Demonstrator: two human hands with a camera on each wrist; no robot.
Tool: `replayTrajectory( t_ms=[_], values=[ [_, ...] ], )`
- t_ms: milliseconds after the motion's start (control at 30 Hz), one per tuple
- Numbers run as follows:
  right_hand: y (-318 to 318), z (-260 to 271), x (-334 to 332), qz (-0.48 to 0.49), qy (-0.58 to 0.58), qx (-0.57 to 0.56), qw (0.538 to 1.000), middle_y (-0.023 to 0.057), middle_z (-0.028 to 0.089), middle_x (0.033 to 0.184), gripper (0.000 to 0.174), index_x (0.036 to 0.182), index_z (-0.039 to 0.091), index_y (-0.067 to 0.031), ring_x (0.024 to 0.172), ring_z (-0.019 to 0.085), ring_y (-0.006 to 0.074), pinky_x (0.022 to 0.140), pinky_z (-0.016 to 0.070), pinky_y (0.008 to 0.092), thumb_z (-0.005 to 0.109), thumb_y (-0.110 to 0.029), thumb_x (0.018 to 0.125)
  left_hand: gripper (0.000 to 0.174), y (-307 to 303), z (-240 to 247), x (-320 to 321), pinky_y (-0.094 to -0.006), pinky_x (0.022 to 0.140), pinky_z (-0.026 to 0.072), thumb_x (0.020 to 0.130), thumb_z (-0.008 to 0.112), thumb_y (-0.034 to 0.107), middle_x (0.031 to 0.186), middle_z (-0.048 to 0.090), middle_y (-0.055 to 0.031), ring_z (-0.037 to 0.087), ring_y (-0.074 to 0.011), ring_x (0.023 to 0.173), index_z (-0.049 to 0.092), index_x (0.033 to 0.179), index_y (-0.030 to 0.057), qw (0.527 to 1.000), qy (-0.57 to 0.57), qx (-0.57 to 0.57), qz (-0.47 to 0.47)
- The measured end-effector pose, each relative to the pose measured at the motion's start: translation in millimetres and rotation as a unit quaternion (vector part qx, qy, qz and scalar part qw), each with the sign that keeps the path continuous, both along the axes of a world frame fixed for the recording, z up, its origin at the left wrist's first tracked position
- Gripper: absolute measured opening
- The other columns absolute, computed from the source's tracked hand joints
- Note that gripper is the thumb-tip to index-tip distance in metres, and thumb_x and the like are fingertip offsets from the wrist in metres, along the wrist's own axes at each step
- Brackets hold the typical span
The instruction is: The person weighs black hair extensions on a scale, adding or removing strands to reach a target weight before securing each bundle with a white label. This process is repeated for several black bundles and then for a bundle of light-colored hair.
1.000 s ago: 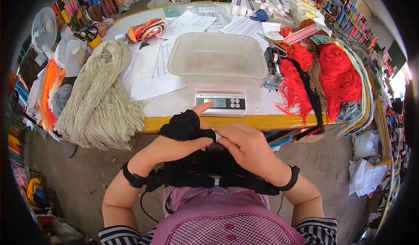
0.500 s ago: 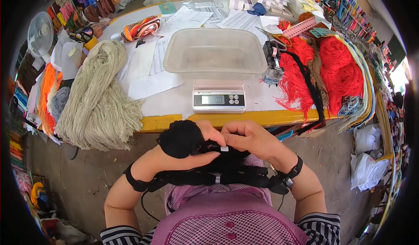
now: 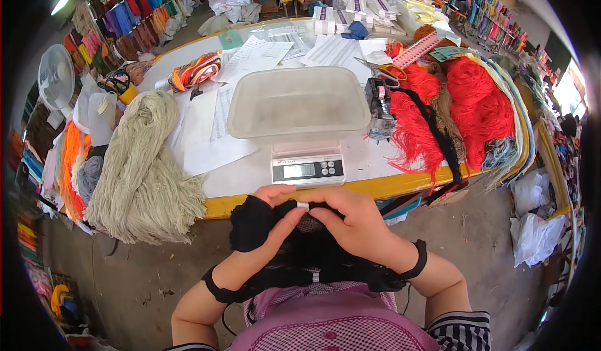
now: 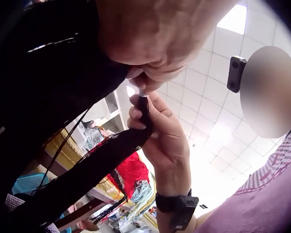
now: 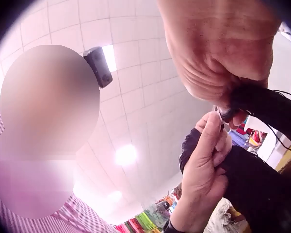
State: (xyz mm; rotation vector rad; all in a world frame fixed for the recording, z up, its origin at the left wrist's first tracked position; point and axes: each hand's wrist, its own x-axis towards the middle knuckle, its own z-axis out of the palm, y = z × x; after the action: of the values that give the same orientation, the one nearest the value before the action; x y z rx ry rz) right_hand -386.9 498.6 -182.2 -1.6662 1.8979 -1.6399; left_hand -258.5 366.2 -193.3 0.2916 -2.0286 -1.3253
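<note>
A hank of black yarn (image 3: 249,226) hangs over my left hand (image 3: 275,216), bunched at the back of it, and spreads down in front of the apron. My left thumb and fingers grip the yarn beside a small white band (image 3: 303,206). From the other side my right hand (image 3: 357,223) pinches the yarn at the same band, thumb below and forefinger above. In the left wrist view, the fingertips of both hands meet at the band, and a black strand (image 4: 144,119) runs down through the right hand (image 4: 167,136). The right wrist view shows the left thumb (image 5: 211,131) pressed near the band.
Just beyond the hands, a digital scale (image 3: 308,171) bears a translucent plastic tub (image 3: 299,132). Left of it lies a grey-green yarn hank (image 3: 144,169); red yarn (image 3: 479,107), scissors (image 3: 393,72) and a black tape dispenser-like object (image 3: 380,110) lie right. Papers (image 3: 256,57) cover the back.
My fingertips have come together around the white band, which hung in plain sight half a second ago. The left forefinger, stretched toward the scale a second ago, is now bent in.
</note>
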Motion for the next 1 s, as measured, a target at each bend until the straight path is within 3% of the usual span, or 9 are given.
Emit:
replayTrajectory(
  t_ms=[67,133,200,267,367,433,633,867,1000],
  values=[
    [-2.0,0.1,5.5,-0.021,-0.024,0.016,0.999,0.0133,0.069,0.092,0.018,0.106,0.061,-0.0012,0.082,0.067,0.0266,0.072,0.0514,0.0324,0.062,-0.003,0.088,0.02,-4.1,-3.2,-2.5,-0.0252,0.068,0.0505,0.084,0.073,0.008,0.083,0.067,-0.0063,0.065,-0.0136,0.075,0.063,0.101,0.0013,0.995,-0.054,0.078,-0.024],
    [1.2,4.0,-6.4,-0.05,-0.037,0.031,0.998,0.0117,0.069,0.091,0.018,0.106,0.06,-0.0016,0.083,0.068,0.0245,0.072,0.0518,0.0336,0.063,-0.004,0.088,0.015,-11.6,0.6,-0.2,-0.0202,0.056,0.0444,0.089,0.065,0.006,0.079,0.065,-0.0057,0.056,-0.0055,0.062,0.059,0.1,-0.0027,0.995,-0.092,0.005,-0.036],
    [2.0,3.2,-36.9,-0.042,-0.093,0.099,0.99,0.0089,0.067,0.086,0.018,0.104,0.06,-0.0017,0.075,0.069,0.0192,0.065,0.0536,0.0336,0.065,-0.01,0.089,0.012,-12.2,1.2,3.1,-0.0208,0.053,0.044,0.088,0.067,0.008,0.072,0.066,-0.0026,0.056,-0.0059,0.057,0.063,0.095,-0.0005,0.984,-0.102,0.145,-0.023],
    [-1.5,-7.1,-99.3,-0.171,-0.194,0.014,0.966,0.0044,0.065,0.083,0.016,0.103,0.062,0.0,0.063,0.066,0.0105,0.053,0.0521,0.0245,0.062,-0.009,0.091,0.01,-17.4,-0.4,9.6,-0.0196,0.049,0.0408,0.088,0.066,0.006,0.072,0.065,-0.0023,0.051,-0.0032,0.053,0.062,0.092,-0.0011,0.985,-0.08,0.154,-0.02],
    [4.0,-5.0,-174.5,-0.304,-0.119,-0.017,0.945,0.0035,0.064,0.077,0.018,0.099,0.063,0.0007,0.058,0.063,0.0107,0.044,0.0489,0.0241,0.063,-0.015,0.091,0.01,-21.3,-0.1,16.5,-0.0193,0.049,0.0411,0.088,0.066,0.005,0.073,0.066,-0.0048,0.051,-0.0034,0.053,0.058,0.091,-0.001,0.985,-0.064,0.16,-0.03],
    [7.7,-8.5,-202.4,-0.355,-0.13,0.157,0.912,0.0022,0.064,0.075,0.018,0.095,0.065,-0.0007,0.058,0.063,0.0105,0.043,0.0479,0.0231,0.066,-0.018,0.09,0.011,-22.7,-1.4,18.5,-0.0189,0.048,0.0409,0.088,0.065,0.003,0.075,0.067,-0.0072,0.051,-0.0036,0.053,0.055,0.092,-0.0003,0.983,-0.054,0.17,-0.039],
    [7.2,-20.7,-215.3,-0.257,-0.368,0.09,0.889,0.0033,0.063,0.074,0.01,0.089,0.067,-0.0021,0.057,0.064,0.0136,0.048,0.0509,0.0241,0.072,-0.009,0.083,0.012,-25.6,-1.0,22.3,-0.0191,0.048,0.04,0.088,0.064,0.003,0.077,0.067,-0.0095,0.05,-0.0046,0.052,0.053,0.092,-0.0006,0.974,-0.066,0.208,-0.055],
    [12.4,-23.9,-220.4,-0.299,-0.305,0.06,0.902,0.0036,0.065,0.077,0.009,0.088,0.066,-0.0015,0.06,0.063,0.0129,0.053,0.0519,0.023,0.07,-0.008,0.084,0.012,-28.3,-1.9,24.4,-0.0189,0.049,0.0398,0.088,0.064,0.002,0.077,0.067,-0.0104,0.049,-0.0049,0.053,0.053,0.091,-0.0014,0.974,-0.061,0.209,-0.059],
    [21.6,-35.9,-220.0,-0.262,-0.371,0.017,0.891,0.0045,0.064,0.082,0.013,0.086,0.065,0.0009,0.073,0.064,0.0142,0.068,0.0518,0.0253,0.067,-0.012,0.087,0.011,-29.9,-5.7,23.1,-0.0194,0.049,0.0401,0.087,0.064,0.001,0.077,0.067,-0.0109,0.05,-0.0055,0.052,0.053,0.091,-0.0018,0.974,-0.063,0.211,-0.058]
  ],
)
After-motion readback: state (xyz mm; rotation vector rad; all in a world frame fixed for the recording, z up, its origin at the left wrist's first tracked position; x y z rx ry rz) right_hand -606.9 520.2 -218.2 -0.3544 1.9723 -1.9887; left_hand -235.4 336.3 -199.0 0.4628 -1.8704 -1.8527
